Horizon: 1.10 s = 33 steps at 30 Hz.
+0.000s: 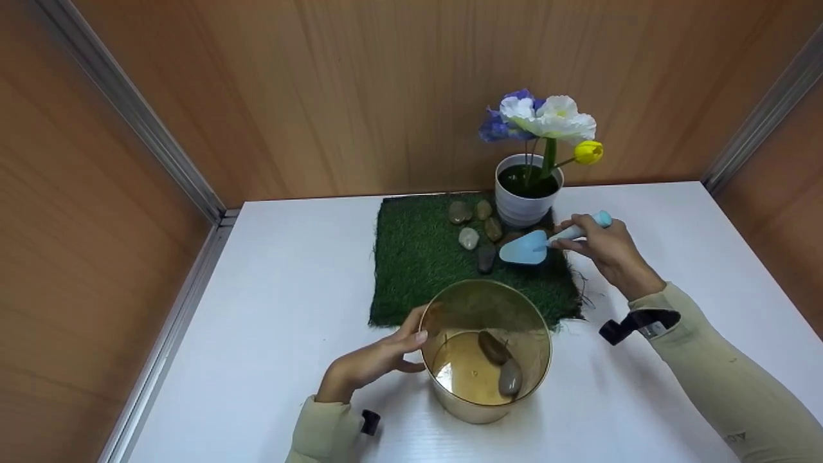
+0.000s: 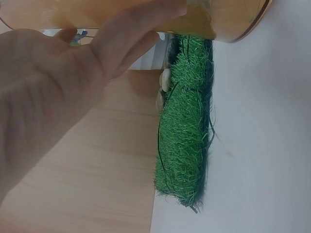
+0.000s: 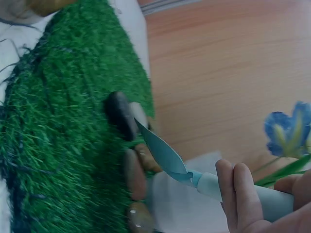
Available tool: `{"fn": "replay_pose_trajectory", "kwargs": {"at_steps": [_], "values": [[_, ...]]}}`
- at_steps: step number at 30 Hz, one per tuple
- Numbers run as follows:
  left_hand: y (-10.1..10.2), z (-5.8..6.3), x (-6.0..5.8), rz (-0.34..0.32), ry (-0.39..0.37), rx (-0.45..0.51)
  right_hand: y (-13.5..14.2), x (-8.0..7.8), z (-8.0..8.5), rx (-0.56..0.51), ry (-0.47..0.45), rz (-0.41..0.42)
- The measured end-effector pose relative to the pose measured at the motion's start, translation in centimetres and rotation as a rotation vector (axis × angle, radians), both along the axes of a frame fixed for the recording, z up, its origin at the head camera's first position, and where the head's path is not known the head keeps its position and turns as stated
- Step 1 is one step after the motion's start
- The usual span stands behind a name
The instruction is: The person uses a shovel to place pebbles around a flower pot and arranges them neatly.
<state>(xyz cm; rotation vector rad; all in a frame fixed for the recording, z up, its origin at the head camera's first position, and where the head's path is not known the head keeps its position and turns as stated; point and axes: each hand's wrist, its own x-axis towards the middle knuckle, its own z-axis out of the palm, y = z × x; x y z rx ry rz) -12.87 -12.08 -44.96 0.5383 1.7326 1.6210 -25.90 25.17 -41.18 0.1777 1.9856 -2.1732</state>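
My left hand (image 1: 389,354) holds a clear amber bucket (image 1: 479,415) at its left side, thumb at the rim. Two stones, one a dark brown stone (image 1: 494,348) and the other a grey stone (image 1: 510,378), lie at the bottom inside. In my right hand (image 1: 607,247) is a small light-blue trowel (image 1: 526,248), gripped by its handle. Its blade hangs over the artificial grass mat (image 1: 411,257), close to several stones. Among these are a black stone (image 3: 121,115) and a white stone (image 1: 469,238), both near the blade in the right wrist view.
Behind the stones a white pot (image 1: 524,209) with artificial flowers (image 1: 546,119) stands at the mat's back right corner. The white table (image 1: 289,289) carries everything. Wood panels (image 1: 386,96) close off the back and sides.
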Motion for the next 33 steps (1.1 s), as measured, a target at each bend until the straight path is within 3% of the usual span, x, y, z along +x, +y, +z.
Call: {"fn": "replay_pose_trajectory", "kwargs": {"at_steps": [7,17,23,27,33], "values": [[0.0,-0.1,0.0,-0.007,0.001,-0.003,1.1,2.3,2.8,-0.066,0.070,0.065],[0.0,-0.2,0.0,-0.010,0.016,0.001,0.9,6.0,6.2,-0.182,0.188,0.279],[0.0,-0.2,0.0,-0.002,0.012,-0.003,0.2,7.6,8.1,-0.195,0.231,0.382],[0.0,-0.3,0.1,0.000,0.017,-0.009,-0.5,8.5,8.9,-0.146,0.242,0.477],[-0.1,-0.2,0.0,-0.005,0.024,-0.002,-2.5,9.5,9.1,0.131,0.295,0.651]]}}
